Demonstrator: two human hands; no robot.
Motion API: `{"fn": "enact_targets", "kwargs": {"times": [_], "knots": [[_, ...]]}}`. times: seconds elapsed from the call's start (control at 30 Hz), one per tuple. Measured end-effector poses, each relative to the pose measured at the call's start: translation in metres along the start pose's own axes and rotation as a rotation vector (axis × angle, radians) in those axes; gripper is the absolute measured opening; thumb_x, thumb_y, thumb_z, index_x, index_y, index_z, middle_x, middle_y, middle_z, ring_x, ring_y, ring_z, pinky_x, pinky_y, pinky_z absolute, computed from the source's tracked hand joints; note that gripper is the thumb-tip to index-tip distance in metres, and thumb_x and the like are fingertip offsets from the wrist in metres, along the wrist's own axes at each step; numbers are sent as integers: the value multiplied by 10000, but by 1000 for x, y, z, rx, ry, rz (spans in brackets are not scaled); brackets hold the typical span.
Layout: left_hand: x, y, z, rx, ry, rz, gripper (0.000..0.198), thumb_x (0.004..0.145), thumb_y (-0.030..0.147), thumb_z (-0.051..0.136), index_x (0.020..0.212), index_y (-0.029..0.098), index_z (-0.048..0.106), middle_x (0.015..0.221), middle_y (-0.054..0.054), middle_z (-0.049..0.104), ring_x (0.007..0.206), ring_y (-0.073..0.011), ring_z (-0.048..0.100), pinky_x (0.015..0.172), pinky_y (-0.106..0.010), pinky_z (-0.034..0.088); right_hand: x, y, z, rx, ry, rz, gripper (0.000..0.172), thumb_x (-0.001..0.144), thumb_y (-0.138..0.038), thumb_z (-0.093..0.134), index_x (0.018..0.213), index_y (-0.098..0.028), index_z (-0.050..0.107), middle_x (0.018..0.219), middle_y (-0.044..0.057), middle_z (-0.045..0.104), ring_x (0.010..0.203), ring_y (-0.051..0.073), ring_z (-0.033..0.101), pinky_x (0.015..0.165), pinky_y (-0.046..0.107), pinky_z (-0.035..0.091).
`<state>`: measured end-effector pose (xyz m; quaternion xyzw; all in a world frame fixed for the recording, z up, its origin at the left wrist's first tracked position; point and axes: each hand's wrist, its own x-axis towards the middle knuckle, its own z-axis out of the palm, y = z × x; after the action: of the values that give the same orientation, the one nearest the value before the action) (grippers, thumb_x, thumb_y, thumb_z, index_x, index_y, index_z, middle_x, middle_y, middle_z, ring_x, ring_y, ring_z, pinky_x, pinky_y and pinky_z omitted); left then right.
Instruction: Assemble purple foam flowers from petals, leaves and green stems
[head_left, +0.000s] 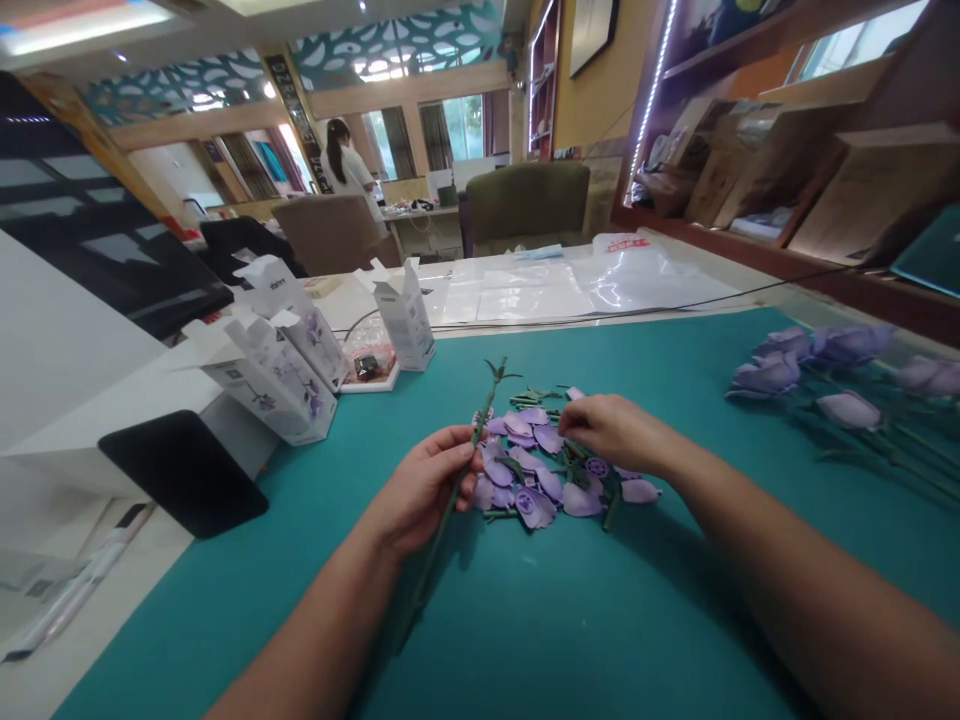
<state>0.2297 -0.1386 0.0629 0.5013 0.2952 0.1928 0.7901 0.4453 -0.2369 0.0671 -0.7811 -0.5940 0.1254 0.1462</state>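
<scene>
The teal mat (562,630) runs across the near part of the table, with both bare forearms reaching in over it; the left hand (424,485) pinches a green stem (490,395) between thumb and fingers, holding it at a slant above the mat, its leafy tip pointing up and away, its lower end towards the person; just to the right lies a loose heap of purple petals (517,465), with short green pieces (611,508) among them, in the middle of the mat; the right hand (615,430) is over the right side of this heap, fingers bent and bunched downward, and I cannot tell whether they pinch a piece.

Off to the left, a black flat panel (184,472) leans at the mat's edge; on the far right, purple flowers (769,373) lie on green stalks, well apart from the hands.

Farther back on the left stand opened white cartons (281,385), beside a white tray (386,382) bearing a small dark item (366,367); another upright carton (405,315) stands just right of the tray; clear plastic sheets (532,290) lie behind the mat; beyond are an olive chair (529,205), a brown chair (330,230) and a person in white (349,170).
</scene>
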Motion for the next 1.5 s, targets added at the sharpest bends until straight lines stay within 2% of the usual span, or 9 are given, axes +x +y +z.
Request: {"fn": "enact_targets", "kwargs": {"times": [0.37,0.57,0.77,0.83,0.93,1.1,1.2,1.33,1.5], "knots": [[3,-9,2,-78,-3,-25,279,695,212,697,892,170,504,653,39,558,465,-45,467,415,-160,355,6,-6,25,-256,-59,46,244,828,-282,497,751,-196,712,764,92,696,629,173,594,496,256,274],[2,-11,5,-90,-3,-15,258,715,203,669,894,171,487,660,35,555,473,-48,476,427,-162,378,6,-13,36,-310,-1,30,196,773,-165,495,757,-159,691,859,133,695,723,218,621,530,282,299],[0,-13,9,-44,44,65,299,685,220,680,917,165,499,668,28,565,486,-67,507,446,-196,440,5,-22,34,-288,46,-24,141,714,-104,519,684,-161,644,804,113,682,689,190,590,524,277,285],[0,-13,9,-24,64,103,314,677,238,684,920,162,500,672,29,566,486,-75,522,455,-215,464,3,-25,31,-191,111,-39,108,709,-127,524,674,-178,613,744,70,659,637,159,551,515,263,275],[-1,-13,10,38,87,168,337,670,270,683,931,157,501,676,32,564,465,-80,533,446,-226,475,-1,-34,25,127,182,-54,60,709,-179,534,654,-197,550,608,-7,582,555,118,474,511,240,292],[-4,-11,12,214,161,235,328,692,295,651,965,163,526,710,44,521,445,-70,525,398,-198,436,-9,-52,23,740,117,-93,107,682,-270,574,645,-200,503,563,-45,495,535,102,431,491,228,332],[-5,-10,12,314,191,268,321,708,302,633,986,164,550,743,41,502,443,-60,509,387,-193,424,-11,-61,25,991,60,-73,128,642,-262,610,660,-198,501,564,-59,480,528,92,427,478,220,338],[-8,-10,12,432,196,286,320,746,300,591,1031,155,582,760,26,509,466,-62,501,405,-195,418,-10,-66,29,1158,34,-35,143,606,-215,647,671,-189,522,555,-68,505,516,81,453,478,210,351],[-10,-10,13,593,221,366,309,776,261,559,1057,146,616,793,-10,576,516,-82,524,479,-219,438,-9,-67,33,1217,-5,41,136,618,-234,660,656,-181,540,515,-52,553,478,93,510,483,227,399]]}}
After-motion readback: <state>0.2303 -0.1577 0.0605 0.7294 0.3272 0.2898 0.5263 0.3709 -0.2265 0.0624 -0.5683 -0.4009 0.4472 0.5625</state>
